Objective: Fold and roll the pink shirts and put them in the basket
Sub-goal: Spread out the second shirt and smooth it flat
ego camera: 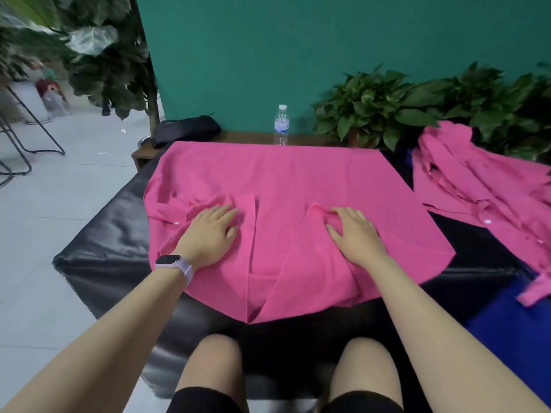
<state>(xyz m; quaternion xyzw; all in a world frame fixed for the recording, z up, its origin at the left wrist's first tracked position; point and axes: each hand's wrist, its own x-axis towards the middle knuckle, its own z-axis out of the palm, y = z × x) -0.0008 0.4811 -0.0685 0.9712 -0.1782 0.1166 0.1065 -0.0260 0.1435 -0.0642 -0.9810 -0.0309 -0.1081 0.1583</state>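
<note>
A pink shirt (283, 180) lies spread flat on the black cushioned surface (107, 248) in front of me, with both sides folded in toward the middle. My left hand (211, 234) rests flat on the left folded part, fingers straight. My right hand (354, 234) lies on the right folded part, its fingertips touching a small ridge of cloth. A pile of other pink shirts (477, 192) sits rumpled at the right. No basket is in view.
A water bottle (281, 124) stands on a wooden ledge behind the shirt, next to a black bag (185, 131). Potted plants (387, 108) line the green wall at the back right. Blue cloth (507, 317) lies at the right. White floor and metal stools are to the left.
</note>
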